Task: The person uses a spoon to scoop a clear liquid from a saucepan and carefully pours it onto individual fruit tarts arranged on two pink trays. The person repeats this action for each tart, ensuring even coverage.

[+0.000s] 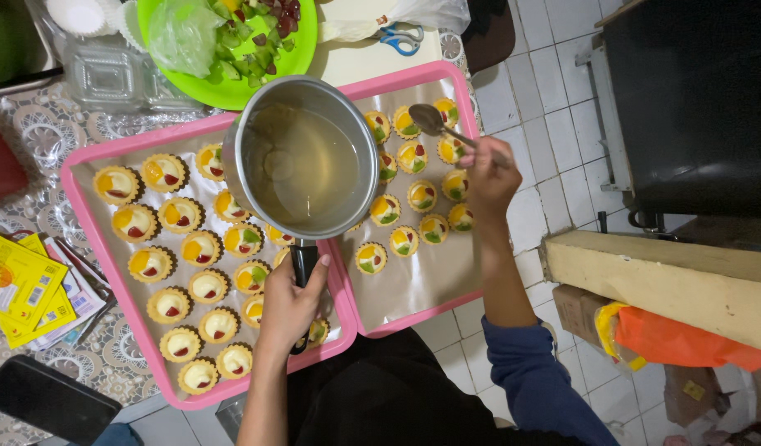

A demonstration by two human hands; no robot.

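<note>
My left hand (287, 310) grips the black handle of a steel saucepan (302, 157) holding pale clear liquid, held above two pink trays. My right hand (488, 177) holds a metal spoon (430, 120) over the right pink tray (413, 310), just above the small fruit-topped tarts (418, 196) at its far end. The left pink tray (99, 248) carries several more tarts (161, 215) with cream and fruit pieces; some are hidden under the pan.
A green plate (302, 49) with cut fruit and a plastic bag sits beyond the trays, next to clear plastic containers (108, 74) and blue-handled scissors (401, 37). Yellow packets (21, 285) lie at left. A wooden beam (661, 277) and tiled floor are at right.
</note>
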